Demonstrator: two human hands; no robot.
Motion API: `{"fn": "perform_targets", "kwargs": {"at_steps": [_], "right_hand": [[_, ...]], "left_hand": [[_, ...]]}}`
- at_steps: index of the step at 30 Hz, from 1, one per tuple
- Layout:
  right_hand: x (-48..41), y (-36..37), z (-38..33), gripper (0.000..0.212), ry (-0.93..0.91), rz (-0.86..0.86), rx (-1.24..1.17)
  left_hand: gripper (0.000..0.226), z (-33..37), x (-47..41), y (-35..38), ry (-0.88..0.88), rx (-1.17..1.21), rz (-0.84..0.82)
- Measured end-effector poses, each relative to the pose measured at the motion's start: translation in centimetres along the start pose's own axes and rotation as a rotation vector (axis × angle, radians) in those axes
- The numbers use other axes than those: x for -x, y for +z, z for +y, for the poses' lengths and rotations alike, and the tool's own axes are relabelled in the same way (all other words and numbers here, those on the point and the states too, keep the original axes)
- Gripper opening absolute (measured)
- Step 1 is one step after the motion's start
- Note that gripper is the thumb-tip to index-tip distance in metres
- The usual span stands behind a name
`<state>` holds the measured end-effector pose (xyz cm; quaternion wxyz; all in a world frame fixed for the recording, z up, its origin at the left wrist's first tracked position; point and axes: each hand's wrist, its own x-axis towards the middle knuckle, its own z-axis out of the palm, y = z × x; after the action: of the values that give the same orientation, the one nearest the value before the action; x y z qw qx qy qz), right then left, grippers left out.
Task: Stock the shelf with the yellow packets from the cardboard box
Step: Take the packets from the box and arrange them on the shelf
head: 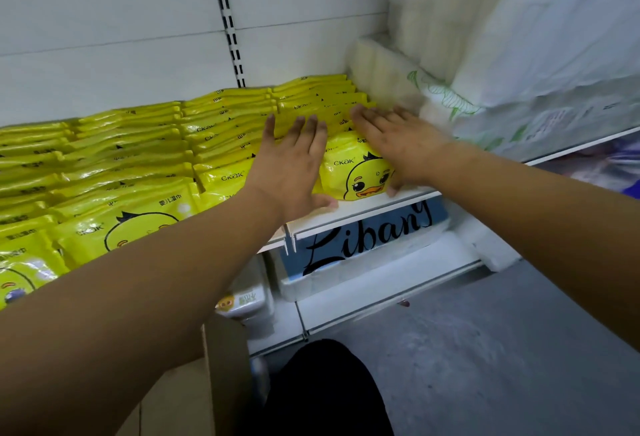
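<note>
Seating the front packet [356,172] with 2 hands

Left hand [287,172] and right hand [401,145] lay flat, fingers straight, gripping nothing. The packet stood between them at the shelf [363,214] front, duck face outward, its row directly behind. Both hands were equally near, so a push straight back probably followed. The box [225,366] sat below left.

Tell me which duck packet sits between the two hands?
The front packet of the rightmost row. Its duck face shows between the left hand and right hand; the others lie behind or further left.
</note>
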<state>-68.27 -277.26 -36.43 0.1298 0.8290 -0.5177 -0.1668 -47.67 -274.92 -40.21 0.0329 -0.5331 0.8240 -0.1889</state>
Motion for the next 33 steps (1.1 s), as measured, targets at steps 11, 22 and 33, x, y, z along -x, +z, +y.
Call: {"fn": "perform_targets", "kwargs": {"at_steps": [11,22,33], "right_hand": [[4.1,-5.8,-12.1,0.137,-0.129,0.127,-0.277],[0.4,-11.7,-33.0,0.131,-0.369,0.24,-0.34],[-7.2,-14.6,-39.4,0.137,-0.355,0.246,-0.17]], "left_hand": [[0.113,-9.1,16.3,-0.5,-0.221,0.109,-0.048],[0.125,-21.5,32.2,2.0,-0.437,0.03,-0.174],[0.126,-27.9,32.9,5.3,-0.394,0.05,-0.257]]}}
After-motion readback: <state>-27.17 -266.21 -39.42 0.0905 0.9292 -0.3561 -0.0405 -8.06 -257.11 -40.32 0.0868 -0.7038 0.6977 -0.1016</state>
